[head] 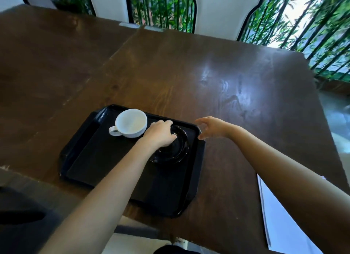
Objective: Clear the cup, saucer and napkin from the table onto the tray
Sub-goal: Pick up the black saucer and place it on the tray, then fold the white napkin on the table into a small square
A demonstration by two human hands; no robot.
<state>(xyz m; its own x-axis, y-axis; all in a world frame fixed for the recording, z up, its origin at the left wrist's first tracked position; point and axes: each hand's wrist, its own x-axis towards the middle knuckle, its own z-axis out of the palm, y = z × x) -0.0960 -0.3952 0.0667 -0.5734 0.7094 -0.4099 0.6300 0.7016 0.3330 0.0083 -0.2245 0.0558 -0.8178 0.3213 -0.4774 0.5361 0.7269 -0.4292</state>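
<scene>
A black tray [106, 170] lies on the dark wooden table [217, 79]. A white cup [130, 123] stands upright at the tray's far left, handle toward me. A black saucer [180, 149] rests on the tray's far right part. My left hand [161, 133] lies on the saucer's left rim, fingers curled over it. My right hand [212, 127] hovers just past the tray's far right corner, fingers spread and empty. No napkin shows on the tray.
A white sheet or napkin-like paper [284, 216] lies at the table's near right edge, partly under my right arm. White chair backs [217, 9] stand at the far side. Bamboo plants fill the window behind.
</scene>
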